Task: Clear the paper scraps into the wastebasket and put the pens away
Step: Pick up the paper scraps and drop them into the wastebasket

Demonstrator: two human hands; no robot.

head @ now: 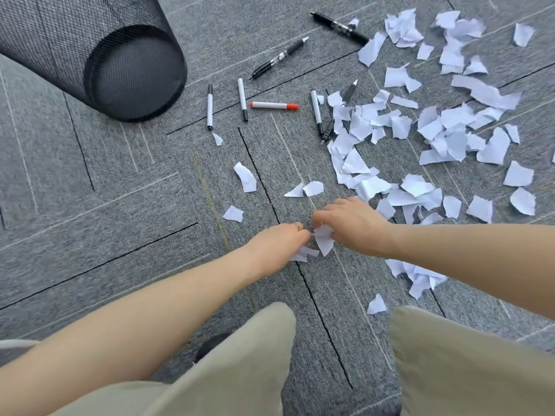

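Observation:
Several torn white paper scraps lie spread over the grey carpet, thickest at the right. My left hand holds a small bunch of scraps against the floor. My right hand pinches another scrap right beside it. A black mesh wastebasket lies on its side at the upper left. Several pens lie in the middle: a red-capped marker, three white markers with black caps, and black gel pens further back.
My knees in beige trousers fill the bottom of the view. A dark shoe tip shows between my left arm and leg. Loose single scraps lie between my hands and the markers.

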